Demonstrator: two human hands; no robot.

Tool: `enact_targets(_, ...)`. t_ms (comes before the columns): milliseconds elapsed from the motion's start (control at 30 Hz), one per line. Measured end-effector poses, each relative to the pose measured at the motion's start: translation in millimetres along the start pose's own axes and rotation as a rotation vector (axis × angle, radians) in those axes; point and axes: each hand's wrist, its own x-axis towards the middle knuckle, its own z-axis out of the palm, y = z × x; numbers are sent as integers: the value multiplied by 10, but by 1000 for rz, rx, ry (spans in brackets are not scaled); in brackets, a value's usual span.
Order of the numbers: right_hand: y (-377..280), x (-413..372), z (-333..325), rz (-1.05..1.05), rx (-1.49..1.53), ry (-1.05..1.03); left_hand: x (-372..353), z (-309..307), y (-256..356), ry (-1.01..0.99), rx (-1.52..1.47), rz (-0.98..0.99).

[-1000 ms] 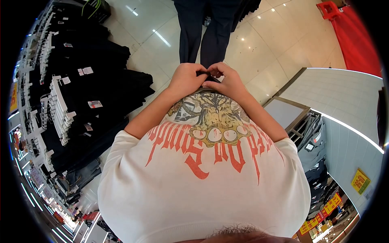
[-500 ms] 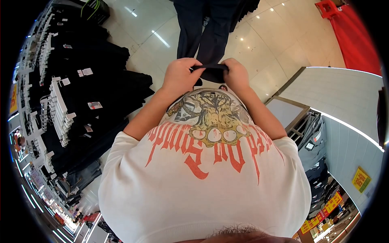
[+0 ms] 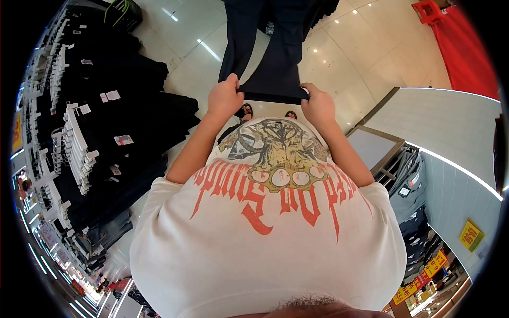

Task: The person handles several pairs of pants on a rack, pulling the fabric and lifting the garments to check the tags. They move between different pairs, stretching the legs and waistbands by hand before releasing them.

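Black trousers (image 3: 278, 69) hang at the top centre of the head view, one leg stretched sideways toward me. My left hand (image 3: 226, 97) is closed on the left corner of that leg's hem. The hem's right corner is pinched in my right hand (image 3: 318, 104). Between the two hands the hem runs nearly straight and taut. The other trouser leg (image 3: 236, 53) hangs beside my left hand. The upper part of the trousers is cut off by the frame edge.
Racks of dark trousers (image 3: 127, 116) on white hangers line the left side. A black basket (image 3: 123, 15) is at the top left. Red cloth (image 3: 469, 53) is at the top right, above a grey panel (image 3: 450, 116). Folded grey clothes (image 3: 405, 177) lie below the panel. My sandalled feet show on the tiled floor.
My hands have moved apart, left hand leftward and right hand slightly rightward. The hem between them has widened and come flat, and both feet now show below it.
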Motion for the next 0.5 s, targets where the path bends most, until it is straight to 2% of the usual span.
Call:
enact_targets(100, 128, 17, 15, 38, 21, 33, 30, -64, 19, -24, -54, -38)
enact_targets(200, 103, 82, -85, 96, 13, -37, 57, -81, 1, -20, -92, -51)
enact_targets(400, 102, 106, -43, -11, 18, -11, 104, -82, -64, -11, -125, -31)
enact_targets(467, -13, 60, 62, 19, 59, -188, 155, 24, -152, -31, -182, 16)
enact_targets(500, -18, 22, 183, -195, 230, -64, 168, 79, -185, -52, -198, 46)
